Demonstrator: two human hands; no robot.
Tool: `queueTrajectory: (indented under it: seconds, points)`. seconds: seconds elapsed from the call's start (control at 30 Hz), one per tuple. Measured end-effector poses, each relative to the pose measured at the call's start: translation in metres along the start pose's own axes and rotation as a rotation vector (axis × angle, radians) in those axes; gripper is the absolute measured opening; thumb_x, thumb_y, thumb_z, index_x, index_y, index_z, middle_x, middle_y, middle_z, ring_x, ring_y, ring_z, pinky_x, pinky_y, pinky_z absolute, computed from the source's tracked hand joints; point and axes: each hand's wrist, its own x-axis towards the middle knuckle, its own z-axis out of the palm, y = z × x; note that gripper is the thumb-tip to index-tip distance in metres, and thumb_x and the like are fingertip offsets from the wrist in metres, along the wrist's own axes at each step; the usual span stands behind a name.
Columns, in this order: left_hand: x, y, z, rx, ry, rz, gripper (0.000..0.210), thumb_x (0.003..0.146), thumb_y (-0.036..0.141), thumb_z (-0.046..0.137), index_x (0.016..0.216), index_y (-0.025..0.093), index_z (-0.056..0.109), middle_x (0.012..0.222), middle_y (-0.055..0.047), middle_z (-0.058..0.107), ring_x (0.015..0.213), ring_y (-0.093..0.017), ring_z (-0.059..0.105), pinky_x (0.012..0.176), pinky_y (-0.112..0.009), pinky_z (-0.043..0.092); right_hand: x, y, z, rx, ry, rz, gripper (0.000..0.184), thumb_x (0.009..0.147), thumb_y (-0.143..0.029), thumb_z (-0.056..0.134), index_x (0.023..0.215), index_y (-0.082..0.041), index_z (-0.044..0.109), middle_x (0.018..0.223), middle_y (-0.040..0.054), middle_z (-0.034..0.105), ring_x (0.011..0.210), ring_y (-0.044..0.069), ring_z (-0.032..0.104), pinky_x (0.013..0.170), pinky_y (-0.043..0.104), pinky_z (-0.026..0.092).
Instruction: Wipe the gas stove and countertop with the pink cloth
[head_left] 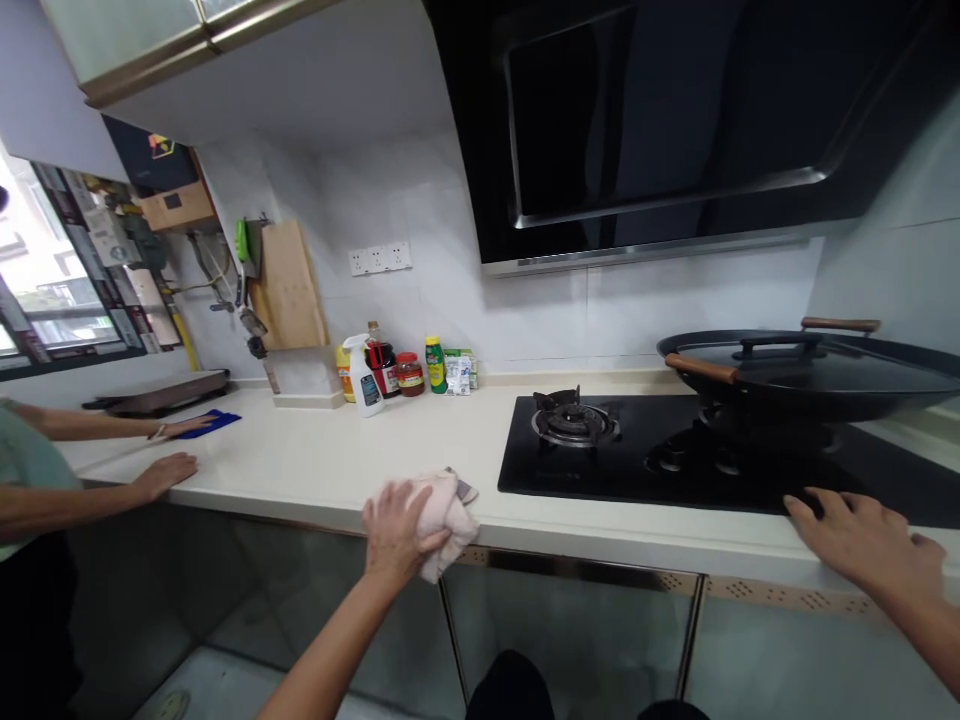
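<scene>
My left hand [397, 525] is closed around a pale pink cloth [444, 512], pressing it on the front edge of the white countertop [322, 450]. Part of the cloth hangs over the edge, and a greyish corner sticks out on its far side. My right hand [862, 540] rests flat with its fingers apart at the front edge of the black gas stove [600, 480], holding nothing. Behind that hand, a large black wok [795, 375] with a lid and wooden handles sits on the right burner. The left burner [575, 422] is bare.
At left, another person's hand [187, 425] lies on a blue cloth [214, 424]. A spray bottle [364, 380], a red-lidded jar [409, 374] and a green bottle [435, 366] stand along the wall. Overhead juts a black range hood [645, 130]. A cutting board [291, 290] leans upright.
</scene>
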Motion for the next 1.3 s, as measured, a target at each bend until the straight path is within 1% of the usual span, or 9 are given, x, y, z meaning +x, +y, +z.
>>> queueTrajectory:
  seconds: [0.17,0.37,0.47,0.63,0.8,0.93,1.0,1.1,1.3]
  points:
    - [-0.005,-0.026,0.007,0.063,0.028,-0.029,0.063,0.084,0.054,0.071,0.139,0.024,0.062,0.141,-0.017,0.061,0.133,-0.038,0.051,0.117,-0.057,0.029,-0.002,-0.007,-0.009,0.003,-0.059,0.022,0.074,0.093,-0.063,0.025,0.147,-0.024,0.057,0.155,0.0193,0.045,0.142,0.042,0.037,0.11,0.062,0.026]
    - [-0.012,0.003,0.025,0.039,0.293,0.055,0.061,0.078,0.053,0.076,0.13,0.022,0.067,0.125,-0.016,0.064,0.12,-0.036,0.056,0.11,-0.058,0.036,-0.004,-0.009,-0.014,-0.028,-0.089,0.045,0.075,0.094,-0.065,0.025,0.151,-0.024,0.051,0.157,0.0187,0.042,0.143,0.042,0.037,0.113,0.064,0.027]
    - [-0.015,0.044,0.028,-0.012,0.332,0.134,0.063,0.074,0.053,0.08,0.128,0.023,0.068,0.124,-0.016,0.064,0.118,-0.036,0.057,0.11,-0.059,0.035,-0.006,-0.011,-0.014,-0.011,-0.066,0.032,0.074,0.095,-0.064,0.024,0.149,-0.023,0.054,0.155,0.0185,0.043,0.143,0.041,0.037,0.114,0.064,0.028]
    - [-0.021,0.138,0.034,-0.189,0.32,0.248,0.071,0.069,0.057,0.087,0.131,0.031,0.066,0.129,-0.013,0.064,0.122,-0.036,0.056,0.111,-0.058,0.033,-0.005,-0.01,-0.01,-0.007,-0.033,0.03,0.072,0.094,-0.063,0.027,0.146,-0.023,0.057,0.154,0.0176,0.046,0.141,0.042,0.039,0.113,0.066,0.03]
    - [-0.019,0.23,0.028,-0.263,0.173,0.368,0.083,0.065,0.049,0.092,0.14,0.036,0.059,0.133,-0.012,0.062,0.119,-0.036,0.055,0.105,-0.058,0.038,-0.004,-0.009,-0.008,0.002,-0.002,0.014,0.071,0.093,-0.064,0.031,0.142,-0.024,0.06,0.15,0.0167,0.05,0.14,0.041,0.042,0.113,0.066,0.032]
    - [-0.015,0.275,0.017,-0.268,0.106,0.449,0.084,0.069,0.047,0.09,0.144,0.034,0.055,0.131,-0.012,0.062,0.117,-0.036,0.055,0.102,-0.058,0.041,-0.007,-0.011,-0.011,-0.002,0.017,0.033,0.07,0.093,-0.064,0.029,0.142,-0.026,0.061,0.151,0.0151,0.05,0.14,0.039,0.042,0.114,0.064,0.032]
    - [-0.015,0.28,0.015,-0.271,0.115,0.48,0.083,0.069,0.046,0.09,0.144,0.033,0.055,0.13,-0.012,0.062,0.115,-0.035,0.055,0.101,-0.056,0.043,-0.008,-0.012,-0.011,0.001,0.028,0.033,0.069,0.093,-0.063,0.028,0.141,-0.026,0.061,0.151,0.0138,0.05,0.14,0.038,0.042,0.114,0.063,0.032]
    - [-0.014,0.267,0.016,-0.282,0.159,0.537,0.084,0.071,0.042,0.089,0.145,0.034,0.053,0.128,-0.01,0.063,0.111,-0.032,0.057,0.098,-0.051,0.045,-0.008,-0.013,-0.01,0.008,0.023,0.016,0.068,0.093,-0.063,0.028,0.141,-0.027,0.061,0.151,0.0124,0.051,0.141,0.037,0.042,0.114,0.063,0.032]
    - [-0.008,0.185,0.027,-0.212,0.247,0.509,0.078,0.079,0.041,0.081,0.147,0.02,0.049,0.122,-0.012,0.067,0.112,-0.032,0.059,0.098,-0.046,0.043,-0.01,-0.018,-0.014,0.014,0.024,0.025,0.066,0.095,-0.061,0.027,0.141,-0.027,0.061,0.152,0.0128,0.049,0.141,0.035,0.041,0.114,0.06,0.031]
